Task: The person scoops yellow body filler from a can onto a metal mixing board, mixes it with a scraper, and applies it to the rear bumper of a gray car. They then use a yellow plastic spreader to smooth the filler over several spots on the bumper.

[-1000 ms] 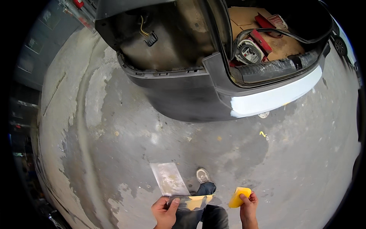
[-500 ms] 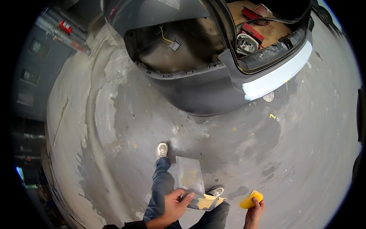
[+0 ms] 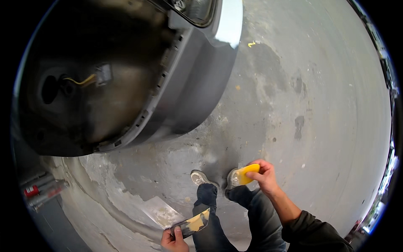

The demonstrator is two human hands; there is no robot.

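Yellow plastic spreader [image 3: 247,173], lower right of centre: pinched flat between thumb and curled fingers of the right hand [image 3: 263,176], one end left free. It is judged light, stiff with slight flex, smooth-faced and liable to slip if wet; best gripped along its thicker back edge. Flat mixing board [image 3: 191,223], bottom centre, smeared with yellowish filler: clasped at its near end by the left hand [image 3: 173,241], thumb on top, and held roughly level. It is judged thin, rigid and light, its coated face to be left untouched. Grey car bumper [image 3: 197,80] fills the upper left; stained concrete floor [image 3: 319,105] lies beneath.
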